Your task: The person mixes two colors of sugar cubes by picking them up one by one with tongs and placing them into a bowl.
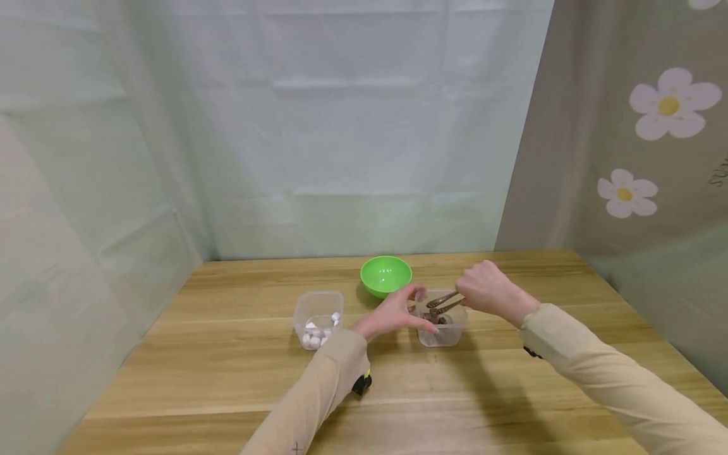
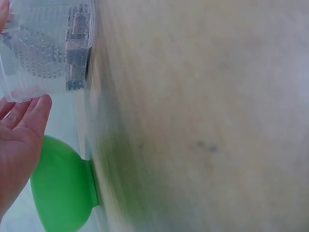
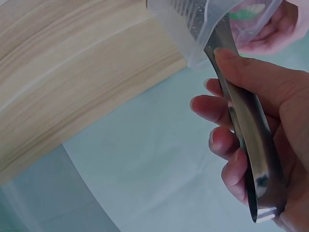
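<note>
My right hand (image 1: 489, 288) grips metal tongs (image 3: 258, 145), fingers on one side and thumb along the other. The tips of the tongs reach down into a clear plastic container (image 1: 439, 340), with their arms apart. Dark brown pieces (image 1: 446, 320) lie inside it, and in the left wrist view small dark blocks (image 2: 76, 63) show through its wall. My left hand (image 1: 392, 313) holds this container from the left, thumb at the near side and fingers at the far side. In the left wrist view its fingertips (image 2: 44, 102) touch the container wall.
A green bowl (image 1: 386, 275) stands behind my left hand. To the left is a second clear plastic container (image 1: 309, 304) with several white pieces (image 1: 315, 342). All stand on a wooden table (image 1: 227, 354), with cloth hanging (image 1: 364, 145) behind its far edge.
</note>
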Tool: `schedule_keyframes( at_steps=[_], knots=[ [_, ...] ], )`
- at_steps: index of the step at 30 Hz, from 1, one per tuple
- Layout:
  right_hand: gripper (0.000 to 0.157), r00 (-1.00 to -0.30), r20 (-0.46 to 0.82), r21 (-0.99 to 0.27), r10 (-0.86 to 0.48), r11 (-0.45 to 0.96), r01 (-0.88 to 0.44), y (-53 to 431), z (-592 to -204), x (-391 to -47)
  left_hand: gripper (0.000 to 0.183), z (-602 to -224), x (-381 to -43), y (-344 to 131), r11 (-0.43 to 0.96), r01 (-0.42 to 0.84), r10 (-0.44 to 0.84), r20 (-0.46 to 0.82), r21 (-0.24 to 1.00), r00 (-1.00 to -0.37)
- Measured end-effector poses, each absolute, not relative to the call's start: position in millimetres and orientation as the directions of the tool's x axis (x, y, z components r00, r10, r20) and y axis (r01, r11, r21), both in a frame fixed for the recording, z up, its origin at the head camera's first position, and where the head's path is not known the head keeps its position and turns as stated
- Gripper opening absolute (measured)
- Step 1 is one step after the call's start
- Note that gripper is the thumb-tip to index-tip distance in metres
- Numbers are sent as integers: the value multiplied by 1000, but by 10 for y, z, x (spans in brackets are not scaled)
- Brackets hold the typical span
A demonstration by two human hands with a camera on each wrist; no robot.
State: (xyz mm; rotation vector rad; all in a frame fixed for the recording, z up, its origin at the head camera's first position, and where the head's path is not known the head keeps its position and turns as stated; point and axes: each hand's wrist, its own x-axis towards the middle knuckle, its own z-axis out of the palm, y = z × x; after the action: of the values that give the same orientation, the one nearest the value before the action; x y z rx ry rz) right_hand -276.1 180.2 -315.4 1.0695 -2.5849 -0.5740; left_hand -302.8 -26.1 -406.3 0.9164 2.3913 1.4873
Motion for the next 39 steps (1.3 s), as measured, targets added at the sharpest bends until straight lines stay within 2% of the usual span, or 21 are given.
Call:
schedule_keyframes(
  at_steps=[6, 12, 15, 20, 26, 30, 34, 39],
  knots=[
    [38, -664, 130, 470, -737, 635, -613, 1796, -3189, -2766, 86, -4072, -3037, -266, 320, 411, 586, 163, 854, -794],
    [39, -672, 132, 455, -729, 647, -612, 1842, -3192, -2759, 86, -4084, -3043, -260, 338, 425, 576, 172, 840, -799],
    [35, -685, 124, 415, -718, 664, -622, 1887, -3179, -2758, 87, -4082, -3040, -263, 350, 424, 571, 169, 835, -804],
    [22, -703, 120, 305, -701, 700, -646, 1997, -3144, -2771, 88, -4084, -3039, -262, 358, 424, 562, 171, 832, -810],
    [25, -731, 121, 100, -671, 741, -664, 2177, -3153, -2808, 88, -4072, -3034, -263, 381, 430, 548, 174, 819, -818],
    [27, -725, 133, 17, -675, 733, -680, 2244, -3170, -2824, 88, -4080, -3049, -263, 386, 431, 542, 177, 815, -821],
    [26, -715, 129, 51, -688, 724, -688, 2211, -3145, -2817, 90, -4096, -3061, -266, 388, 423, 540, 170, 819, -824],
    [18, -713, 89, 208, -695, 713, -669, 2057, -3069, -2809, 90, -4100, -3068, -275, 383, 418, 540, 168, 824, -825]
  ],
)
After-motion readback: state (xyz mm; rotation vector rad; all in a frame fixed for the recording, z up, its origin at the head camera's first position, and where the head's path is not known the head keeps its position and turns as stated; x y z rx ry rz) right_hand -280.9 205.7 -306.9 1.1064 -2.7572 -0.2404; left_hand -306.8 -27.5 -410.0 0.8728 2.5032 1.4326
